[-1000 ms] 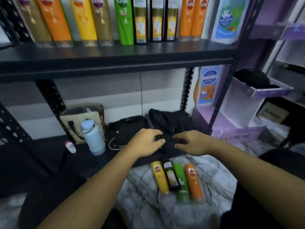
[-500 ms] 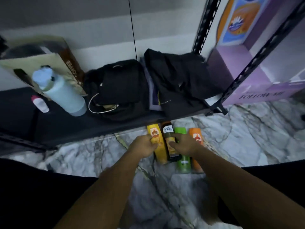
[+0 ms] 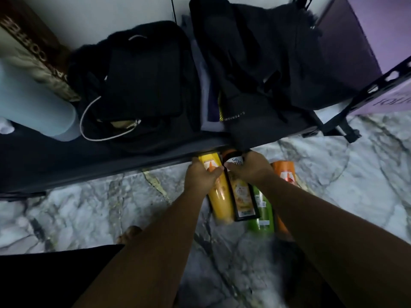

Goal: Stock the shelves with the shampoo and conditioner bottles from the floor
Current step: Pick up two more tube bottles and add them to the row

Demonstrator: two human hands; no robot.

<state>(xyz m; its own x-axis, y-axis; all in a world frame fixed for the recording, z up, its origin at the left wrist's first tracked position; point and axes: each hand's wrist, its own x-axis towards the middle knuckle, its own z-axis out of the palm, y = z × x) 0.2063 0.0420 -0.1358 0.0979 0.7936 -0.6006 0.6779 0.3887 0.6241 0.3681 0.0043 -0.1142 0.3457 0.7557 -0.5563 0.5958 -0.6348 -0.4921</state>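
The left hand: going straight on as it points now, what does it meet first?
Probably the front edge of the low black shelf, just beyond the left hand, which grips the yellow bottle; depth is unclear.

Yellow bottle, black bottle, green bottle, orange bottle (grey-veined floor).

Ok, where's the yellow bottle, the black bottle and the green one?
yellow bottle [image 3: 221, 201]: head view, on its lower body.
black bottle [image 3: 244, 201]: head view, on its front label.
green bottle [image 3: 261, 215]: head view, on its middle.
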